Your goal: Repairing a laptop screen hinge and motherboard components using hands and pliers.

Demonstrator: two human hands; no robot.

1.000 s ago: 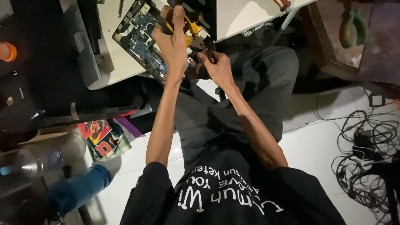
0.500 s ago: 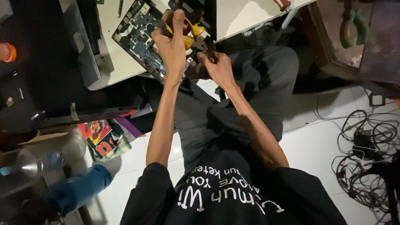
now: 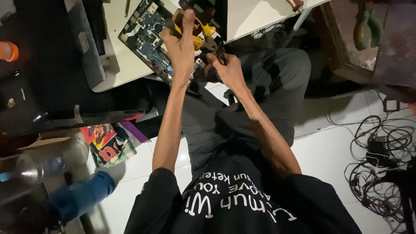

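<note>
Seated at the bench (image 3: pixel 260 13), arms stretched forward over grey-trousered legs. Left hand (image 3: pixel 182 47) up on the yellow-handled tool (image 3: pixel 197 32), fingers wrapped round the handle in a closed grip, tool head down against the exposed circuit board (image 3: pixel 145 41). Board lying tilted at the near edge of the white bench, partly overhanging the lap, blue face up. Right hand (image 3: pixel 227 69) just beside and lower, fingers pinched shut on a small dark part (image 3: pixel 216 50) at the board's near edge; exactly what that part is, too small to tell. Hands close together, almost touching.

To do this well, probably: keep the tool steady and square to the board, brace the board's overhanging edge with the right-hand pinch, apply light pressure only, avoid slipping across the fine components. Worth watching the dim light over the work.

Around: grey laptop panel (image 3: pixel 89 47) at the left on the bench, orange cap (image 3: pixel 8 51) far left, blue bottle (image 3: pixel 82 197) and colourful packet (image 3: pixel 106 143) on the white tiled floor, tangle of black cables (image 3: pixel 377 164) on the right.
</note>
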